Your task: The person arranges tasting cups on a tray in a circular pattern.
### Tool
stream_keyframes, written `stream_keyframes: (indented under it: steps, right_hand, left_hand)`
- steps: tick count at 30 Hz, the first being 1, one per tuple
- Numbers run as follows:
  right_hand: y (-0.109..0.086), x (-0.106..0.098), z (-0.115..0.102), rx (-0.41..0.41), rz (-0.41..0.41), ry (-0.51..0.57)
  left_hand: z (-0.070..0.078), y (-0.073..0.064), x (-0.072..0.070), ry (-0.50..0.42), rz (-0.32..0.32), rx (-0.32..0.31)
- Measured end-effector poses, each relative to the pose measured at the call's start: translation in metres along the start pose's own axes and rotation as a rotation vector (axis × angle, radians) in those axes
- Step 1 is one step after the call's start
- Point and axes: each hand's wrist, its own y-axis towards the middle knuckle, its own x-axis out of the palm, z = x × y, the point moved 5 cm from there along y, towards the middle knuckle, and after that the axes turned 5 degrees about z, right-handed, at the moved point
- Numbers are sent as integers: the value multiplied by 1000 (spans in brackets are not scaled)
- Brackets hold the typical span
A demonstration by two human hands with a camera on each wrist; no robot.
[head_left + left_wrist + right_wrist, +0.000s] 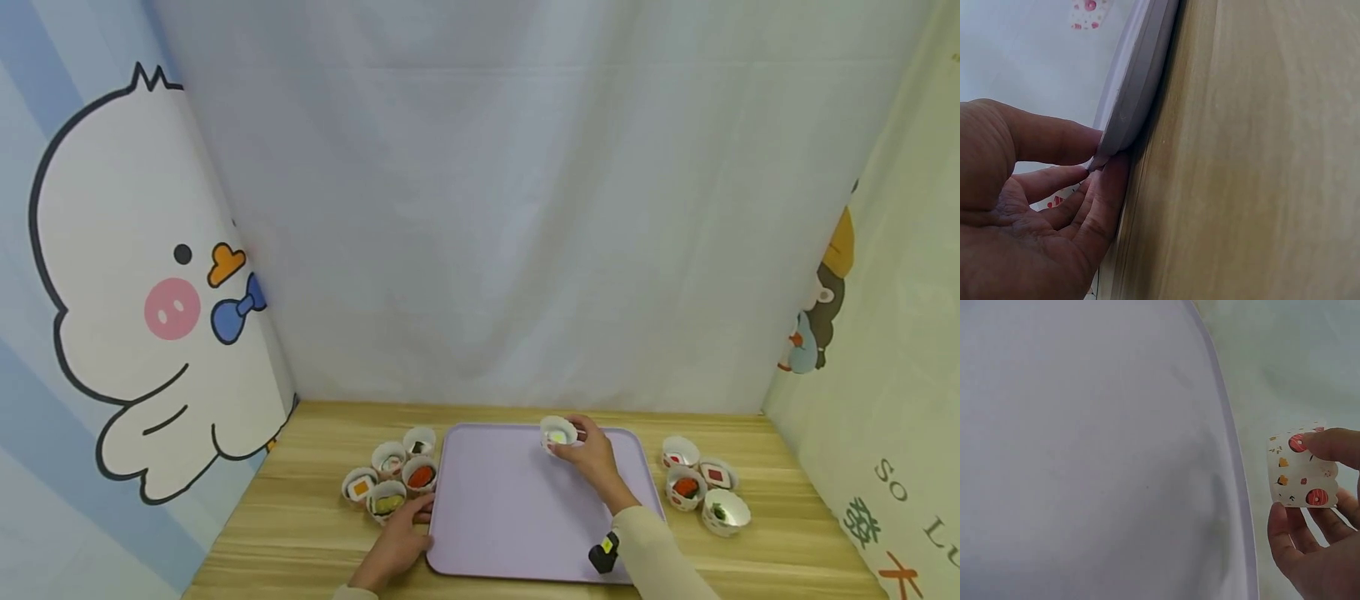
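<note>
A lilac tray (517, 508) lies on the wooden table. At its left edge, my left hand (401, 542) pinches the rim between thumb and fingers; the left wrist view shows the thumb (1054, 139) against the tray's side (1141, 81). Over the far right part of the tray, my right hand (596, 458) holds a small white paper cup (557, 432) by its side. Something yellowish shows inside that cup. In the right wrist view the cup (1302, 472) bears red and yellow prints, with thumb and fingers on opposite sides.
Several paper cups stand left of the tray, among them one with orange-red contents (421, 476) and one with yellow-green contents (387, 503). More cups stand on the right, including one with green bits (725, 512). A curtain (525, 208) hangs behind the table.
</note>
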Motion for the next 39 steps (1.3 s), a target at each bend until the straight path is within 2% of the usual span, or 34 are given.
stream_keyframes:
  steps: [12, 21, 28, 34, 39]
  right_hand:
    - [14, 23, 3, 9, 1, 12]
    - [15, 35, 8, 22, -8, 22]
    - [13, 40, 8, 13, -8, 11]
    - [11, 42, 11, 7, -33, 28]
    - [9, 36, 6, 15, -39, 28]
  left_hand:
    - [3, -2, -2, -7, -3, 17]
    - [2, -1, -2, -5, -13, 22]
    - [1, 0, 0, -48, -20, 37]
    - [-4, 1, 3, -36, -27, 42]
    - [-4, 1, 0, -38, -28, 26]
